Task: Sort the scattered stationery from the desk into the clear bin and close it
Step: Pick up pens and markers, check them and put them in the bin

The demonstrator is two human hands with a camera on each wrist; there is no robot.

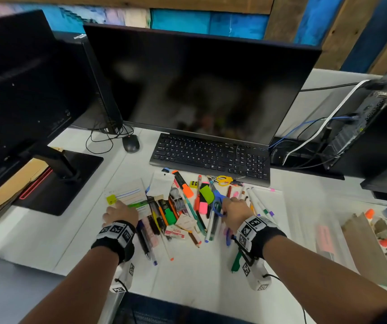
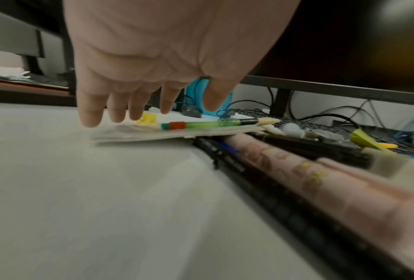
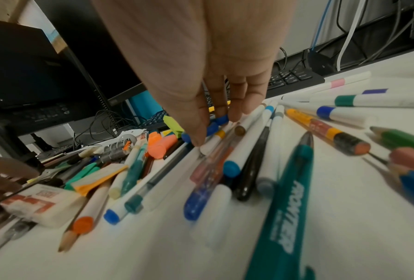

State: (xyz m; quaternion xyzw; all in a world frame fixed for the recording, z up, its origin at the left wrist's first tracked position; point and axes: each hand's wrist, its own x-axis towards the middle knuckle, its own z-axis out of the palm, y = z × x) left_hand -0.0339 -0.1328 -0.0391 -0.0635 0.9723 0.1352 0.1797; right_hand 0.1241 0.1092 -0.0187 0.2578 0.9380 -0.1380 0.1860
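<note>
Pens, markers, highlighters, pencils and erasers lie heaped [image 1: 183, 206] on the white desk in front of the keyboard. My left hand [image 1: 119, 211] [image 2: 134, 106] hovers at the pile's left edge with straight fingers over a notepad [image 1: 129, 195] [image 2: 153, 132]. A yellow sharpener [image 1: 111, 199] [image 2: 148, 118] and a green pencil [image 2: 201, 125] lie on that pad. My right hand [image 1: 233, 206] [image 3: 213, 121] reaches down with fingers extended, its tips touching the blue scissors handles [image 1: 218, 202] [image 3: 213, 128] and a white marker [image 3: 213, 142]. The clear bin [image 1: 304, 213] stands at the right, open, with some items inside.
A black keyboard [image 1: 211, 155] and a large monitor [image 1: 199, 85] stand right behind the pile. A mouse [image 1: 130, 143] and a second monitor's base [image 1: 59, 178] are at the left. A computer tower [image 1: 363, 120] with cables stands at the right rear.
</note>
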